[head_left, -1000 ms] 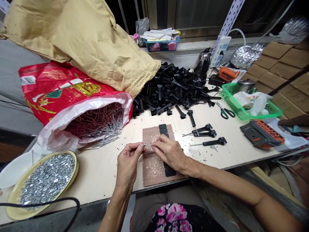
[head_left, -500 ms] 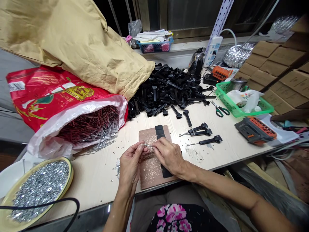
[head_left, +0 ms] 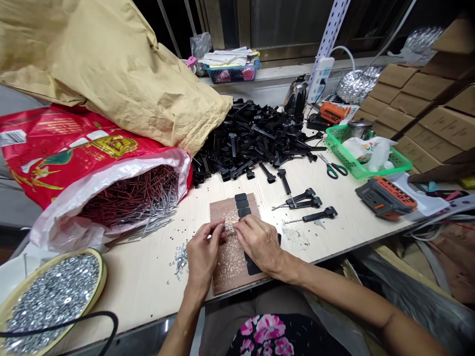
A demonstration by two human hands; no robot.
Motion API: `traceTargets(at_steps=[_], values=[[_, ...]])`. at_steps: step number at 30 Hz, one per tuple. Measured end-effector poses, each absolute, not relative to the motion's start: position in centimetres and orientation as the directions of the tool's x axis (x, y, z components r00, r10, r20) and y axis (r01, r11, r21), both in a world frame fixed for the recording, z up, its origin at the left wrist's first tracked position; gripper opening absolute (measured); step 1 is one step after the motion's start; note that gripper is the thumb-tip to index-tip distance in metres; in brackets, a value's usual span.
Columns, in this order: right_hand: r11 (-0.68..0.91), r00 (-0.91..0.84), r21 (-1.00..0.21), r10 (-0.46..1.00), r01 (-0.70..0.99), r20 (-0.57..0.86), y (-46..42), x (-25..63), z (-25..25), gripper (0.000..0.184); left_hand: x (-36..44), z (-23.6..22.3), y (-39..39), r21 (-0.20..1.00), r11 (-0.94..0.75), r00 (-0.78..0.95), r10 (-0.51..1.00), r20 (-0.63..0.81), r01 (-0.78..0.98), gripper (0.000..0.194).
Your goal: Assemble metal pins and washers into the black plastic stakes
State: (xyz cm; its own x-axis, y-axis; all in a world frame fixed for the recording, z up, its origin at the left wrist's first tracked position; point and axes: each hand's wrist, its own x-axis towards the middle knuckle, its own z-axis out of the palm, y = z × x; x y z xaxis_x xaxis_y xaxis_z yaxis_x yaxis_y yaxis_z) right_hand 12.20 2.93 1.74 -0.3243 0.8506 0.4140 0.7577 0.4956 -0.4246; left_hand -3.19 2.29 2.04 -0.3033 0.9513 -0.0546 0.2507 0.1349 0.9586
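Between my two hands is a thin metal rod (head_left: pixel 228 226), held level just above a wooden board (head_left: pixel 227 269). The fingertips of my left hand (head_left: pixel 202 254) pinch its left end. My right hand (head_left: pixel 261 244) is closed on the other end, its fingers covering that part of the rod. Flat black pads (head_left: pixel 241 197) line the board's right side, some of them under my right hand. Pale flecks are spread over the board. A little heap of small shiny metal pieces (head_left: pixel 180 259) lies beside my left hand.
A yellow bowl (head_left: pixel 102 284) of shiny washers stands at left, below a red bag (head_left: pixel 48 158) of thin rods. Black plastic parts (head_left: pixel 256 138) are heaped behind the board. Rightward are assembled black-handled pieces (head_left: pixel 319 213), scissors (head_left: pixel 334 168), a green basket (head_left: pixel 371 170) and a battery pack (head_left: pixel 386 198).
My left hand has come slightly nearer my right, and less of the rod shows between them. The whole view has shifted, so the table things sit further left.
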Motion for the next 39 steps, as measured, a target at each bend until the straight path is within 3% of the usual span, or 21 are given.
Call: traceTargets(at_steps=[3,6,9,15,23,25,29,31,37,39], values=[[0.47,-0.309,-0.466,0.872,0.75,0.38,2.9,12.2,1.8,0.018,-2.7,1.8,2.4,0.982,0.19,-0.318,0.93,-0.186,-0.021,0.035],[0.437,-0.283,-0.531,0.894,0.726,0.348,3.0,12.0,1.8,0.015,-1.7,1.8,2.5,0.914,0.186,-0.314,0.899,-0.306,-0.36,0.038],[0.429,-0.245,-0.565,0.895,0.705,0.373,3.1,11.7,1.6,0.012,-0.7,2.1,2.5,0.884,0.121,-0.36,0.882,-0.305,-0.451,0.037],[0.47,-0.252,-0.459,0.852,0.754,0.459,3.3,11.6,1.8,0.016,-0.4,2.1,2.5,0.864,0.062,-0.377,0.883,-0.282,-0.5,0.034],[0.466,-0.28,-0.414,0.856,0.782,0.435,3.6,11.9,2.0,0.021,-1.3,1.0,2.8,0.913,0.102,-0.322,0.916,-0.241,-0.394,0.031],[0.447,-0.283,-0.478,0.882,0.756,0.377,3.9,12.0,2.0,0.023,-1.2,0.9,2.9,0.913,0.097,-0.328,0.914,-0.24,-0.396,0.032],[0.337,-0.306,-0.719,0.935,0.608,0.18,4.5,12.4,2.2,0.029,-1.2,0.9,2.9,0.939,0.094,-0.34,0.916,-0.212,-0.331,0.034],[0.33,-0.316,-0.783,0.931,0.527,0.18,4.6,12.6,2.2,0.027,-1.2,0.9,3.0,0.948,0.09,-0.359,0.911,-0.201,-0.304,0.035],[0.429,-0.318,-0.601,0.903,0.674,0.288,4.3,12.5,2.3,0.021,-0.9,1.2,3.0,0.95,0.074,-0.387,0.902,-0.193,-0.303,0.036],[0.403,-0.313,-0.642,0.915,0.653,0.255,4.4,12.4,2.5,0.024,-0.8,1.3,3.0,0.958,0.059,-0.398,0.901,-0.171,-0.28,0.035]])
